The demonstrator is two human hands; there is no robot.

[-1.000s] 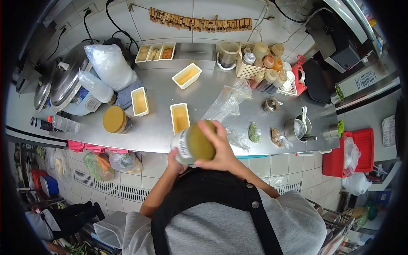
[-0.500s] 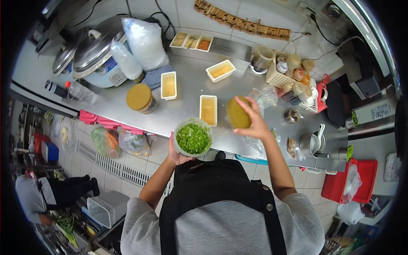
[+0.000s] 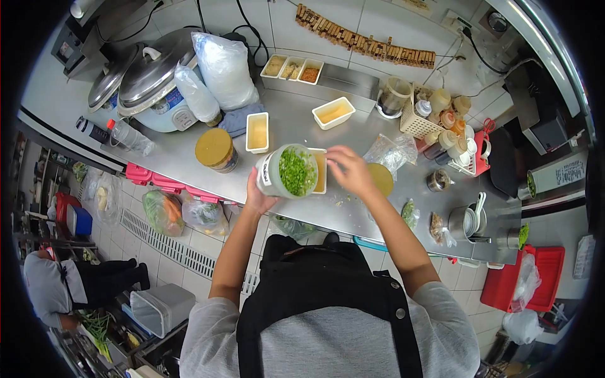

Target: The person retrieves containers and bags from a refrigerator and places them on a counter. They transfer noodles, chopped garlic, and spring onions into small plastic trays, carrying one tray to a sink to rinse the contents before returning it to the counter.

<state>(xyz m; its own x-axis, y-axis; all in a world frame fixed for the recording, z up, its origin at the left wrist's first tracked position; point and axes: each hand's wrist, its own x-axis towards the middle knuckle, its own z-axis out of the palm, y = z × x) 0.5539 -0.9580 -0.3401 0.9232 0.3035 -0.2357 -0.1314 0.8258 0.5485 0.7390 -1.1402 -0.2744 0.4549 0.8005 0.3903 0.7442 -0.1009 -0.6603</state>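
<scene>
My left hand [image 3: 259, 194] grips a clear plastic jar [image 3: 270, 176] with a label on its side. Chopped green onions [image 3: 296, 171] fill it, and its mouth tilts to the right. Just behind the jar on the counter is a white rectangular tub [image 3: 321, 171] with yellowish liquid, partly hidden by the jar. Above that tub my right hand [image 3: 350, 171] hovers beside the jar's mouth, fingers apart and slightly bent, nothing visible in them. A yellow-brown lid [image 3: 381, 179] lies on the counter beneath my right wrist.
On the steel counter [image 3: 287, 113] stand two more tubs of liquid [image 3: 257, 133] [image 3: 333, 113], a lidded jar [image 3: 216, 150], rice cookers [image 3: 157, 82] at left and a bottle basket [image 3: 423, 113] at right. Pots [image 3: 467, 222] sit near the right end. Another person [image 3: 50, 286] stands at lower left.
My right hand has put the lid down on the counter and moved left toward the jar. My left hand has raised the jar and tipped it to the right over the tub's edge.
</scene>
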